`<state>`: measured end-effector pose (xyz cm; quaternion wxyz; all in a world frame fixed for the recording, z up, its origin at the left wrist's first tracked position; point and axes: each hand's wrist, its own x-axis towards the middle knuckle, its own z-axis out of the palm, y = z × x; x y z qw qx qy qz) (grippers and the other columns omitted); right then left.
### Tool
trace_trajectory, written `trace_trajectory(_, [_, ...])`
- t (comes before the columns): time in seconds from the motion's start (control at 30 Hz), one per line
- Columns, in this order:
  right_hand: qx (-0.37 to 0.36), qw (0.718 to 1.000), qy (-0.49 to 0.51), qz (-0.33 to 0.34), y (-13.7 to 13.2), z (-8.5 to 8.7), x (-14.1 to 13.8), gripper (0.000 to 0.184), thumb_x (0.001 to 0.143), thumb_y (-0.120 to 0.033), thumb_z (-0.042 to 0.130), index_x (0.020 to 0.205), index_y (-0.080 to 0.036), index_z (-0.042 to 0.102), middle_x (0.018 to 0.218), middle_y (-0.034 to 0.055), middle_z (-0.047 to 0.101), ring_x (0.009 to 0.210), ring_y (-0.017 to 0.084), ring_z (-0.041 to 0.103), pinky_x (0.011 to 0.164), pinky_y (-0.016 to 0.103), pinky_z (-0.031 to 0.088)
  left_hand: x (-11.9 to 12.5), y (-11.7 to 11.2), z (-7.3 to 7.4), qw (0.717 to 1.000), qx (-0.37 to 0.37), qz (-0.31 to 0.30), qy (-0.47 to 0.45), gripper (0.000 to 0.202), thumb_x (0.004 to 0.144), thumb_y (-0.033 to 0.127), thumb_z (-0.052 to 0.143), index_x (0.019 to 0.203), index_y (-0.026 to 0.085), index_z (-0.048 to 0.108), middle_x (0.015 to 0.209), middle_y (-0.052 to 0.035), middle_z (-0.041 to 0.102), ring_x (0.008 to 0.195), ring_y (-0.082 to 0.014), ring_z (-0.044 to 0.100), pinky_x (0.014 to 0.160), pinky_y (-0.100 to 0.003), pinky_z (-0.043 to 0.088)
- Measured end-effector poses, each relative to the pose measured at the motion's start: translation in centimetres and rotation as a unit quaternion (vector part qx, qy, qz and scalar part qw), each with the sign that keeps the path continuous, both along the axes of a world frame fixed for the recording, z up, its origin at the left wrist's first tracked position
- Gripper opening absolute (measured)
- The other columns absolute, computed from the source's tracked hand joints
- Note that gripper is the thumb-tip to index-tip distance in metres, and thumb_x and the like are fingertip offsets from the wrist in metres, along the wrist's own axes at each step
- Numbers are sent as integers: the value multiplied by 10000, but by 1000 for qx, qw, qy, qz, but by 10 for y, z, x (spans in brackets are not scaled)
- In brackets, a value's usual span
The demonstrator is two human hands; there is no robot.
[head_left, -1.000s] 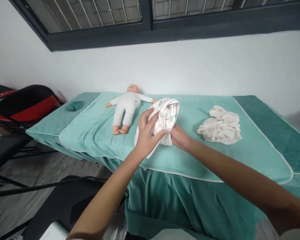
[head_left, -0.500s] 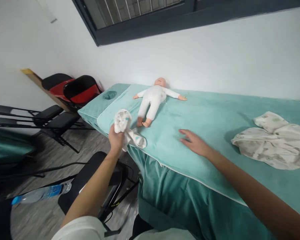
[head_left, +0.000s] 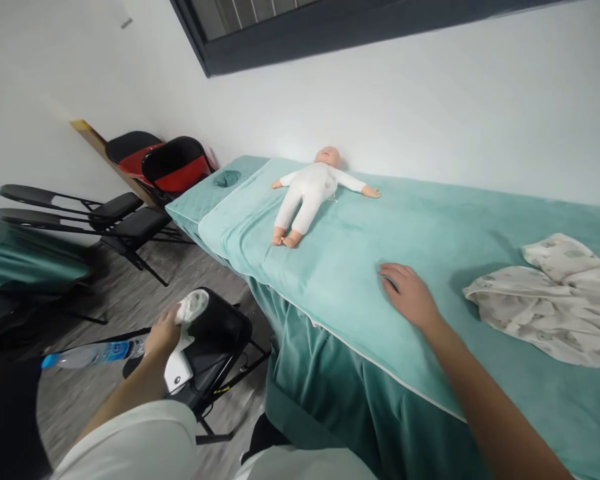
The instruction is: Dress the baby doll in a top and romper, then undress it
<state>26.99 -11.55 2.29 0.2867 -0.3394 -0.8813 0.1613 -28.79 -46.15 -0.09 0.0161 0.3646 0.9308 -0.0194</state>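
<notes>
My left hand is closed around a bunched white printed cloth, over the seat of a black folding chair; whether the cloth rests on the seat I cannot tell. On the green-covered bed, my right hand lies palm down with its fingers loosely out and nothing in them. A baby doll in a white suit lies on its back farther up the bed, arms spread and feet toward me. To the right of my right hand is a crumpled white patterned baby garment.
A white device sits on the chair seat, with a water bottle lying to its left. Several black folding chairs stand along the left. The green bed runs beside a white wall below a dark window frame.
My left hand has carried the cloth from the bed's edge down and left to the chair. My right hand has shifted slightly right and settled lower on the bed.
</notes>
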Motion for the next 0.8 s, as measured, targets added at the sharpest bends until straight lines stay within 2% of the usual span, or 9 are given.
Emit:
trace_trajectory(0.1, [-15,1000,11,-10,2,1,1,282,983,-281,448,1044,-230,719,1219,92,708,1139,286,635,1012,499,507,16,-8,-10,994,-94,-46,-20,642,869,107,394,1496,227,467,1526,-119,490,1316,-327,498,1037,-484,440])
trace_trajectory(0.2, [-17,1000,12,-16,2,1,1,272,983,-283,452,1018,-233,717,1214,86,711,1134,282,639,1011,490,504,34,-15,-33,989,-130,-72,-16,724,843,93,397,1549,254,397,1602,-120,404,1421,-321,400,1103,-512,393])
trace_trajectory(0.33, [-22,1000,19,-12,1,1,1,263,983,-275,455,1011,-226,712,1208,85,712,1133,276,636,1017,483,499,57,-27,-73,989,-134,1,-61,777,847,152,446,1602,222,274,1645,-170,309,1424,-375,417,1088,-536,416])
trace_trajectory(0.43, [-29,999,22,-14,1,0,1,255,977,-268,463,1013,-227,712,1218,83,708,1129,275,631,1012,481,502,68,-33,-90,992,-109,35,-56,772,872,194,443,1613,205,228,1656,-182,273,1448,-408,390,1130,-572,371])
trace_trajectory(0.5, [-31,999,26,-16,1,0,1,252,974,-262,466,1012,-232,714,1221,78,707,1123,273,631,1011,480,502,72,-33,-92,992,-103,41,-56,768,874,200,441,1612,221,230,1657,-177,274,1455,-413,382,1128,-582,372])
trace_trajectory(0.67, [-26,999,34,-15,0,0,1,256,980,-262,464,1013,-234,716,1214,80,707,1110,274,632,1008,485,500,82,-32,-86,991,-101,66,-62,767,868,214,449,1607,211,241,1661,-189,264,1465,-408,375,1120,-570,386])
trace_trajectory(0.73, [-24,999,35,-15,0,1,2,258,982,-255,463,1014,-230,718,1211,84,708,1114,272,629,1010,482,499,89,-27,-83,993,-90,72,-36,757,865,211,440,1598,184,249,1669,-207,235,1506,-409,312,1139,-598,355])
trace_trajectory(0.8, [-25,999,38,-17,-1,2,1,257,984,-245,464,1018,-224,718,1207,87,709,1116,266,625,1008,470,501,102,-14,-79,997,-70,31,1,759,847,194,435,1585,159,262,1673,-215,233,1555,-390,217,1184,-642,274])
